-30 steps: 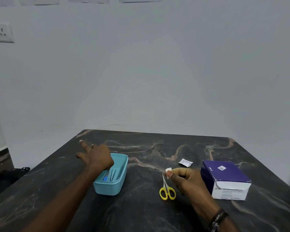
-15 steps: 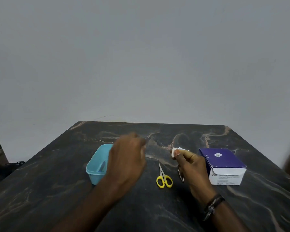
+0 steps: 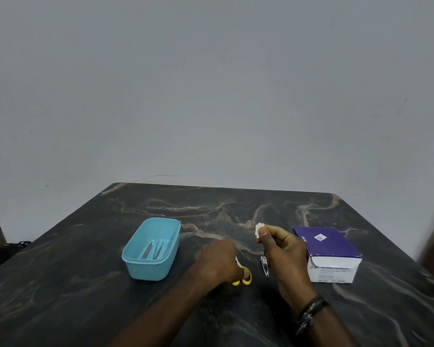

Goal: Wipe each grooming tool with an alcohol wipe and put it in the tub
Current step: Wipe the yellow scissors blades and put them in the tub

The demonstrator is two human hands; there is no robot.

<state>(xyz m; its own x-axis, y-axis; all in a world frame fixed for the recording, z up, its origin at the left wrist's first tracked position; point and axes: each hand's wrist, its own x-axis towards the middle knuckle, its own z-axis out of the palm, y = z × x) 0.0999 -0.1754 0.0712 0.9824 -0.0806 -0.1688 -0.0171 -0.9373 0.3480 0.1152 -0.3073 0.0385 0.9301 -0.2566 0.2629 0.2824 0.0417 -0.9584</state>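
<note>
A: Which step is in hand?

B: I'd judge the pick-up of the yellow-handled small scissors (image 3: 243, 278). The left hand (image 3: 217, 262) lies over them, to the right of the light blue plastic tub (image 3: 135, 265) on the dark marbled table (image 3: 60, 284). Only the handle loops and a sliver of blade show past the knuckles.

A: Are the fingers closed on them?

B: I cannot tell; the back of the hand hides the fingertips.

A: And the other hand?

B: The right hand (image 3: 282, 251) is raised, further right of the tub, thumb and fingers pinching a small folded white alcohol wipe (image 3: 259, 228).

A: Which way do the scissors lie?

B: Their long axis runs roughly away from the person, loops nearest, blades pointing toward the far edge and slightly left.

A: What does the next move call for?

B: Probably lifting the scissors by the handles, then bringing the blades to the wipe.

A: What else waits?

B: A slim silver metal nail clipper (image 3: 264, 266) lies just beyond the scissors from the tub, also lengthwise away from the person. Two slender metal tools (image 3: 154, 249) already lie inside the tub. A purple-and-white cardboard wipe box (image 3: 330, 254) stands furthest right.
</note>
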